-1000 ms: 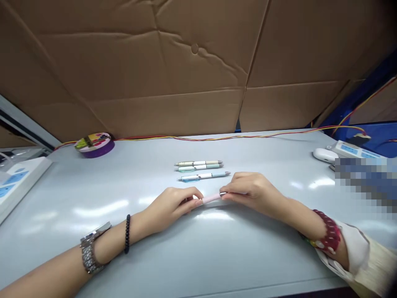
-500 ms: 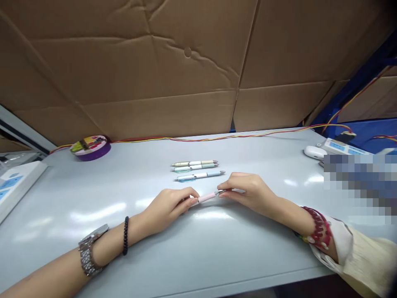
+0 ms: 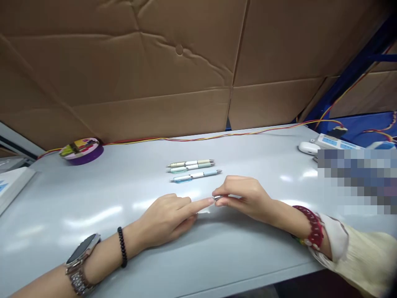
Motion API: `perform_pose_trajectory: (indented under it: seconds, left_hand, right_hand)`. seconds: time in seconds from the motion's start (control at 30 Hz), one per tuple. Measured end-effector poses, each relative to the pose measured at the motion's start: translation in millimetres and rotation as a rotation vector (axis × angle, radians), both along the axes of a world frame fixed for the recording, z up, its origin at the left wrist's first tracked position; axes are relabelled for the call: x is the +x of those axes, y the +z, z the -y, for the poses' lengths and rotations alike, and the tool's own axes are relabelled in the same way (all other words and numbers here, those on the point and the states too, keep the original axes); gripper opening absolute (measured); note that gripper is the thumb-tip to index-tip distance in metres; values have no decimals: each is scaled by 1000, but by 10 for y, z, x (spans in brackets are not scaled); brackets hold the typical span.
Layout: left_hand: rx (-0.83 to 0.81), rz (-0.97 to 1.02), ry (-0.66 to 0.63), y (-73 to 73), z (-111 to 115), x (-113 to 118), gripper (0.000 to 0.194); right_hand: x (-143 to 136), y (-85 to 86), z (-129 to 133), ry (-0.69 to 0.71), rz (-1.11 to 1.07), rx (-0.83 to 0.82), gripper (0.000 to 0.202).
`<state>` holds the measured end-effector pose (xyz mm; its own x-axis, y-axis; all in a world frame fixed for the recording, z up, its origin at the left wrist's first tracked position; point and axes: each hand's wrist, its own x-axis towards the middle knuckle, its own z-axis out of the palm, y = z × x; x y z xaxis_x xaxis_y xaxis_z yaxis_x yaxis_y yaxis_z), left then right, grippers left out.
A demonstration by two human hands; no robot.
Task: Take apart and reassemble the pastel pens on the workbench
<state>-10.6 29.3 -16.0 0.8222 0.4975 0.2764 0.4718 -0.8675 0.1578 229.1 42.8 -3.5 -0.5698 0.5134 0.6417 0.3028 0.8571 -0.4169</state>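
Note:
My right hand (image 3: 240,194) pinches a small silver pen tip (image 3: 218,198) between thumb and fingers, just above the table. The stretched index finger of my left hand (image 3: 169,217) reaches across and touches the near end of that tip. Its other fingers are curled under, and whatever they hold is hidden; the pink pen barrel does not show. Behind my hands lie three pens side by side: a light blue and white pen (image 3: 196,176), a pale green one (image 3: 191,167) and a beige one (image 3: 190,163).
A round purple box (image 3: 89,156) stands at the back left of the grey table (image 3: 139,281). Thin red and yellow wires (image 3: 198,137) run along the cardboard (image 3: 124,82) behind. A white case (image 3: 308,147) and a power strip (image 3: 336,142) are at right, another strip (image 3: 15,182) at left.
The pink barrel that ran between my hands has gone out of sight. My left index finger has stretched out to the silver tip. The view has shifted slightly.

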Motion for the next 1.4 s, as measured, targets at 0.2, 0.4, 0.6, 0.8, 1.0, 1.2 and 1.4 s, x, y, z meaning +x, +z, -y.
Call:
perform_pose_trajectory:
  seconds: [0.2, 0.4, 0.6, 0.8, 1.0, 1.2, 1.4]
  left_hand:
    - [-131, 14, 40, 16, 10, -14, 52]
    - [-25, -124, 25, -10, -15, -37, 44]
    - [-114, -68, 88, -31, -31, -45, 51]
    - [-132, -32, 109, -5, -19, -29, 46]
    - [-123, -43, 107, 10, -12, -40, 25]
    - [-3, 62, 150, 7, -32, -2, 21]
    - [-8, 36, 215, 15, -61, 29, 15]
  right_hand:
    - [13, -4, 23, -11, 78, -93, 30]
    - [269, 162, -179, -131, 240, -285, 34]
    - [310, 26, -261, -286, 773, -257, 43]
    - [210, 9, -180, -421, 871, -162, 50]
    - [293, 106, -203, -546, 598, -92, 40]
    - [351, -58, -351, -396, 307, -177, 25]
    - [293, -178, -487, -332, 301, -376, 22]
